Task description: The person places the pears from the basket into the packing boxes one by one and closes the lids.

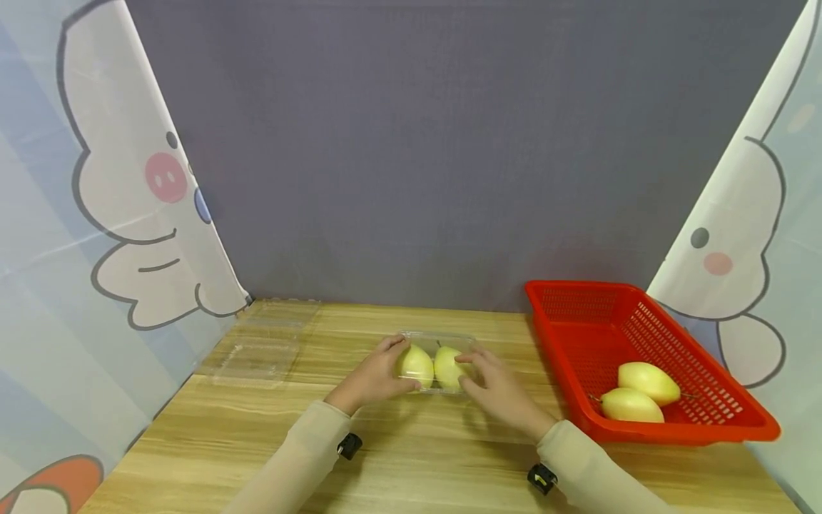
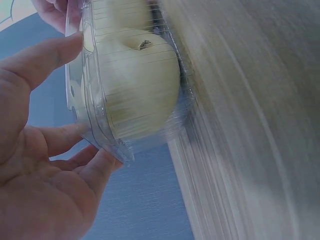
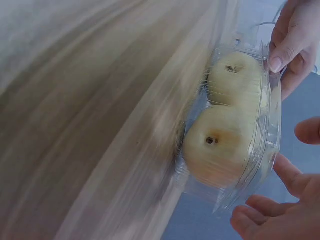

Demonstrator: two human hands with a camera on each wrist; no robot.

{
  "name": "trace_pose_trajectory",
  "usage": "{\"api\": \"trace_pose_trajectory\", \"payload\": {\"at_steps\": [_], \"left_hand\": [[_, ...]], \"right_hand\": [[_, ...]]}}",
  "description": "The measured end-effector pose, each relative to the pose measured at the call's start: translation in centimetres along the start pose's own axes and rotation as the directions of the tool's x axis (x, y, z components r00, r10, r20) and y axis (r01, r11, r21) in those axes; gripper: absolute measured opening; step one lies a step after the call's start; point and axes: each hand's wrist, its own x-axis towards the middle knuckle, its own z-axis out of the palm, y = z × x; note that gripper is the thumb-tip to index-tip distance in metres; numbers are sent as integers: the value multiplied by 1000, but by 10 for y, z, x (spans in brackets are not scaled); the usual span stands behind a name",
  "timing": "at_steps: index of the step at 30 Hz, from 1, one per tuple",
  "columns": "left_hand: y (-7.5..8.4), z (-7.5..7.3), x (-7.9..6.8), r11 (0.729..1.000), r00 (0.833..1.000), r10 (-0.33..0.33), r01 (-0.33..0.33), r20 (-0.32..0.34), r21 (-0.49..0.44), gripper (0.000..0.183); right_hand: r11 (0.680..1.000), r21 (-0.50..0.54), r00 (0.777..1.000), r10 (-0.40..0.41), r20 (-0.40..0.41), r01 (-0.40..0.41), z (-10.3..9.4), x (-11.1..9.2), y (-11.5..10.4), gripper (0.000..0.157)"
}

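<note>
A grey backdrop (image 1: 411,157) behind a wood-grain table (image 1: 437,464), a cartoon-printed left sheet (image 1: 122,185) and similar right sheet (image 1: 738,250)

clear plastic box (image 1: 443,335) | upright on wooden table (image 1: 411,457) | two pale-yellow pears (image 1: 417,367) inside, side by side, lying down

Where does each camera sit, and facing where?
Head: on the head, facing forward and down at a clear box; left hand, right hand, sleeves show.
Left wrist: on that wrist, facing the box; left hand, part of the right show.
Right wrist: on that wrist, facing the box; both hands show.
Wrist views share the box and hands.
</note>
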Motion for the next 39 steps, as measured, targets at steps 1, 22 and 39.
{"api": "trace_pose_trajectory", "payload": {"at_steps": [1, 22, 39], "left_hand": [[0, 0, 0, 1000, 1000, -2, 2, 0, -1, 88], [-3, -17, -3, 997, 991, 52, -59, 126, 58, 77], [0, -8, 10, 994, 992, 54, -64, 111, 90, 74]], "right_hand": [[1000, -9, 1000, -9, 7, 9, 1, 0, 0, 38], [986, -143, 996, -83, 20, 85, 10, 4, -5, 44], [983, -186, 998, -1, 65, 14, -3, 7, -6, 41]]}}
